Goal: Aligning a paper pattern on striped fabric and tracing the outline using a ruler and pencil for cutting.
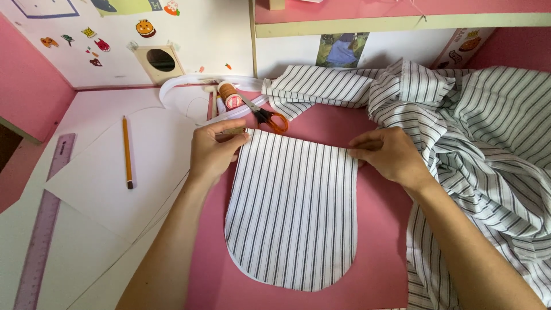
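Note:
A striped fabric piece (293, 212) with a rounded lower edge lies flat on the pink table (379, 252). My left hand (212, 152) pinches its upper left corner. My right hand (390, 155) pinches its upper right corner. Both hands hold the straight top edge of the piece against the table.
A heap of matching striped cloth (476, 132) fills the right side. Orange-handled scissors (268, 117) and an orange thread spool (229, 95) lie beyond the piece. White paper sheets (115, 178), a pencil (127, 150) and a purple ruler (43, 229) lie at the left.

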